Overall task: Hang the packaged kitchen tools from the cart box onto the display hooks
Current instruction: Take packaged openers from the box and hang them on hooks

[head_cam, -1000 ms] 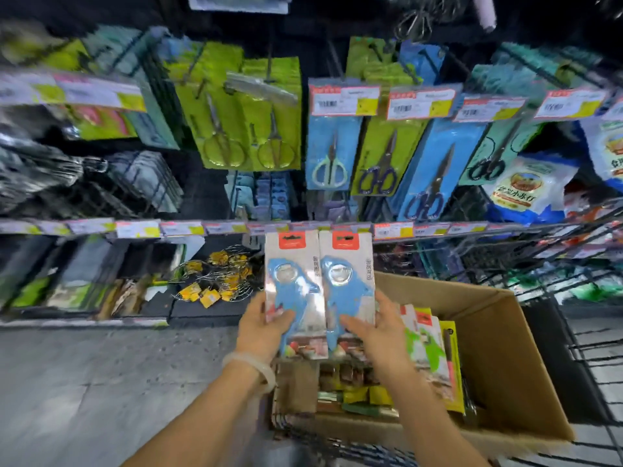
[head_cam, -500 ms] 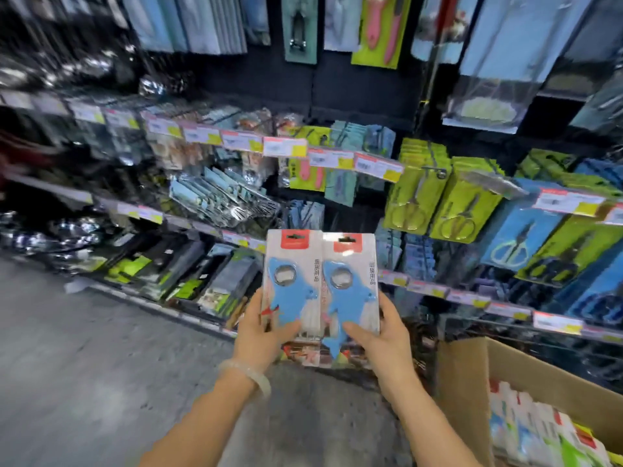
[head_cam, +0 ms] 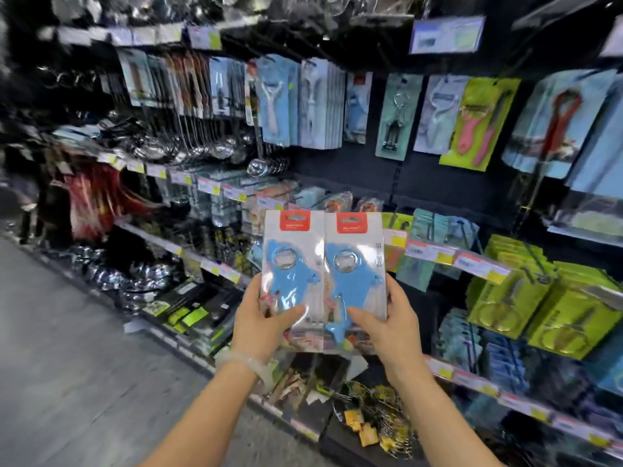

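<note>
1. Your left hand [head_cam: 261, 326] sits low in the centre of the frame, a pale bracelet [head_cam: 247, 365] on its wrist; its thumb lies across the front of the left package [head_cam: 292, 281] and its fingers curl behind the edge, pinching it
2. Your right hand [head_cam: 387, 328] mirrors it just to the right, thumb pressed on the front of the right package [head_cam: 354, 281], fingers wrapped behind the outer edge
3. The two packages stand upright and side by side at centre frame, their inner edges touching; each has a red header at the top and a blue dolphin-shaped tool with a round metal ring behind clear plastic
4. Below your hands, at the bottom centre, a low shelf holds wire items with yellow tags [head_cam: 367, 429], blurred
5. The grey floor [head_cam: 67, 365] fills the lower left of the frame
6. Behind the packages, shelf rails carry white and yellow price tags [head_cam: 435, 254] running from left to right
7. At the right edge, green packages [head_cam: 539, 298] hang in rows
8. Farther back, in the upper middle, carded peelers [head_cam: 274, 99] hang on hooks against a dark panel; a green card with a pink tool [head_cam: 478, 123] hangs to the upper right
9. In the upper left, metal ladles [head_cam: 215, 150] hang in a blurred cluster
</note>
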`<action>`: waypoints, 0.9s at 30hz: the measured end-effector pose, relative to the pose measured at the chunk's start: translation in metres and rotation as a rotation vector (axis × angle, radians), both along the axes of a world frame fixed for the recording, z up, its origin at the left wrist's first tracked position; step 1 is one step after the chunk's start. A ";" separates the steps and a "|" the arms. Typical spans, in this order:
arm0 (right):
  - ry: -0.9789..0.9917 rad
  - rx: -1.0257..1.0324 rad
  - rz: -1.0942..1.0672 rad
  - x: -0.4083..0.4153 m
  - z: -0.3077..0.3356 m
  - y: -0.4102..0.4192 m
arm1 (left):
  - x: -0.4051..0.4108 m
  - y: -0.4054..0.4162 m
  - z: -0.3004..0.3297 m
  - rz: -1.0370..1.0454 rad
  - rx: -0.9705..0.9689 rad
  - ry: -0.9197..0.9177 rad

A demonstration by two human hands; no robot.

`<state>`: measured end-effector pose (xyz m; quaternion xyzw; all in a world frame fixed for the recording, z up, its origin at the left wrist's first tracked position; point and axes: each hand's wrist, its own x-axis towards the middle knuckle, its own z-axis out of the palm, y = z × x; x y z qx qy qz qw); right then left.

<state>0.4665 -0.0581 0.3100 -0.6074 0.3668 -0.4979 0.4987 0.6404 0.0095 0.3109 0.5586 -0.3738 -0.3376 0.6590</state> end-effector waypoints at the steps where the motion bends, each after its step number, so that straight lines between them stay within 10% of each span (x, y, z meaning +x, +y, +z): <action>1: -0.003 -0.012 0.007 0.008 0.003 -0.004 | 0.007 -0.004 0.003 0.003 -0.005 -0.004; 27: -0.015 -0.282 -0.190 0.167 0.084 -0.203 | 0.160 -0.218 0.091 -0.076 -0.203 -0.004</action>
